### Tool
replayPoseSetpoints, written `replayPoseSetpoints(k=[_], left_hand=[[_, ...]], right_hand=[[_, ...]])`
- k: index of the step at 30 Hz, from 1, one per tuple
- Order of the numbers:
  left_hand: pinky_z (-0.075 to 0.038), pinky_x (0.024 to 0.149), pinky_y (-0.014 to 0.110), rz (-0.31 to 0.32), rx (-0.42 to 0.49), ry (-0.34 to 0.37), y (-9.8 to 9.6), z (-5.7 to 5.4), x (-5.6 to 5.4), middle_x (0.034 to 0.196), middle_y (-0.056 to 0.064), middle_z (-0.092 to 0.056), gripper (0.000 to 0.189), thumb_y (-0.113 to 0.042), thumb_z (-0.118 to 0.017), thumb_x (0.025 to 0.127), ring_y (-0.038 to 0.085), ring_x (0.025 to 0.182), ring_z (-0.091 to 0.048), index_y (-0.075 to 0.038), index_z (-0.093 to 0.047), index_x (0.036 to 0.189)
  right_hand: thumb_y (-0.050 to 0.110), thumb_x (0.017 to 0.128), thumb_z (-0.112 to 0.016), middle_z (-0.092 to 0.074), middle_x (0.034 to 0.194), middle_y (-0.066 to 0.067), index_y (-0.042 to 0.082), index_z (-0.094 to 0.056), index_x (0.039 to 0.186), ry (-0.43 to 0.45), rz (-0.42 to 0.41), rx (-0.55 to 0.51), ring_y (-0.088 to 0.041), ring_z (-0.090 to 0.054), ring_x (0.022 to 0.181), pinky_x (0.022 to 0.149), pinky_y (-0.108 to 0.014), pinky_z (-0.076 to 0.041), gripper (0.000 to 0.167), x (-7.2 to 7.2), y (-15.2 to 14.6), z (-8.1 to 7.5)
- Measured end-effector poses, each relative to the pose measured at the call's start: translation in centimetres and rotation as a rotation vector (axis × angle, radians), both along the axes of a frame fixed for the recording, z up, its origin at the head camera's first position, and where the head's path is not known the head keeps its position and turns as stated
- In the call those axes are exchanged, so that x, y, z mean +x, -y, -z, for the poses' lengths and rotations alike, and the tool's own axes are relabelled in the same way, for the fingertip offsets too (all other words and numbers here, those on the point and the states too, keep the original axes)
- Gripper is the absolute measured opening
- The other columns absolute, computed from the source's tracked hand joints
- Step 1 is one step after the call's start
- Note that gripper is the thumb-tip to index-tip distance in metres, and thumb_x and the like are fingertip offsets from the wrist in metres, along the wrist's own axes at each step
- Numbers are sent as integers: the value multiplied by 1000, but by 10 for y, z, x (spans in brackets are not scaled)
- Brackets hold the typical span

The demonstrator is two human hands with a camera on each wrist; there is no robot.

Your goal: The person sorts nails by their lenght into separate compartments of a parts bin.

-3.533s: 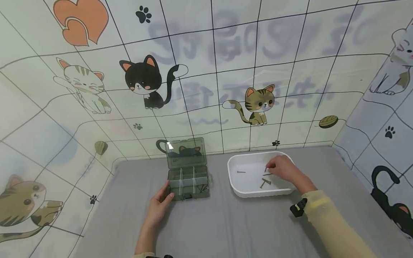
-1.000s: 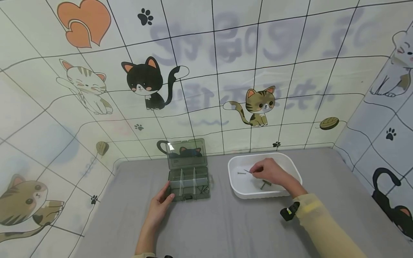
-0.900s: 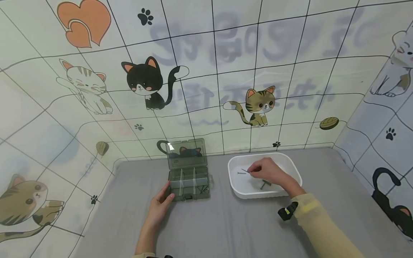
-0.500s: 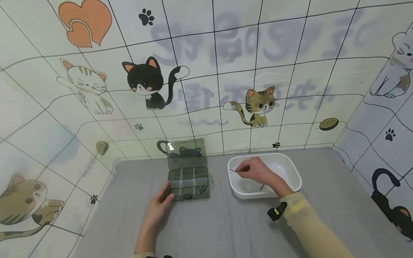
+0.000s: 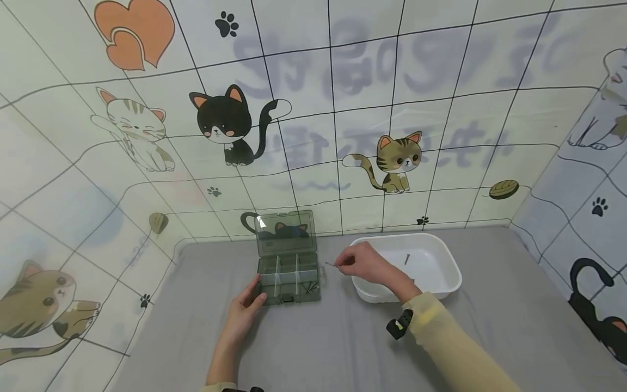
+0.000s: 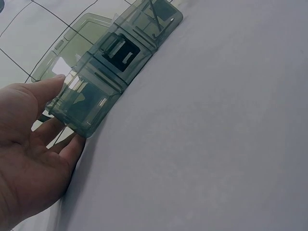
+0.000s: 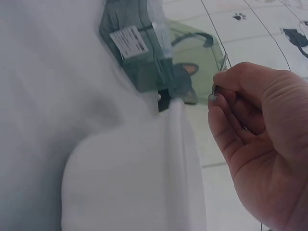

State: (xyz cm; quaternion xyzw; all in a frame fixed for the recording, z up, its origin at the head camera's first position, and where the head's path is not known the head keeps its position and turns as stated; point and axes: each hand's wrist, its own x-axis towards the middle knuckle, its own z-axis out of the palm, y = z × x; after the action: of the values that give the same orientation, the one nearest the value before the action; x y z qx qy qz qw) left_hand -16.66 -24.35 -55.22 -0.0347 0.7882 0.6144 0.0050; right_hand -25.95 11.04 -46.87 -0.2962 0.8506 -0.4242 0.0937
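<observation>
In the head view, my right hand [image 5: 364, 263] pinches a thin metal nail [image 5: 331, 265] between thumb and fingertips, above the left rim of a white tray [image 5: 453, 267]. The right wrist view shows the flat round head of this nail [image 7: 212, 96] below the fingertips and its shaft pointing up. My left hand [image 5: 242, 307] grips the left front corner of a green see-through compartment box [image 5: 289, 276], thumb on the upper edge and fingers along the side. The lid [image 5: 286, 231] of the box is raised. Several small metal fasteners [image 5: 308, 287] lie in its front right compartment.
A loose metal fastener [image 5: 407, 259] lies in the tray; another is mostly hidden behind my right forearm. Grey cloth [image 5: 338, 337] covers the table. Behind box and tray rises a white wall sheet [image 5: 313, 190] printed with cats.
My right hand has carried the nail leftward from the middle of the tray, past its left rim toward the box. My left hand has stayed on the box corner.
</observation>
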Motion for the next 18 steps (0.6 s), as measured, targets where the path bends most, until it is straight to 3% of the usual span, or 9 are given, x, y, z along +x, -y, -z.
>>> replayPoseSetpoints(k=[7, 18], left_hand=[[-31, 115, 52, -4, -3, -1, 0, -1, 0, 164, 14, -32, 58, -15, -65, 103, 35, 152, -24, -10, -43, 157], [-31, 116, 46, 7, 12, 4, 0, -3, 1, 164, 11, -31, 59, -20, -65, 103, 30, 153, -23, -12, -43, 158]], right_hand=[[2, 92, -71, -76, 96, -2, 5, -80, 102, 23, -21, 20, -9, -67, 83, 72, -27, -56, 14, 2, 23, 3], [-1, 88, -70, -75, 89, 0, 3, -80, 97, -49, -41, 66, -8, -66, 80, 70, -24, -54, 15, 3, 54, 1]])
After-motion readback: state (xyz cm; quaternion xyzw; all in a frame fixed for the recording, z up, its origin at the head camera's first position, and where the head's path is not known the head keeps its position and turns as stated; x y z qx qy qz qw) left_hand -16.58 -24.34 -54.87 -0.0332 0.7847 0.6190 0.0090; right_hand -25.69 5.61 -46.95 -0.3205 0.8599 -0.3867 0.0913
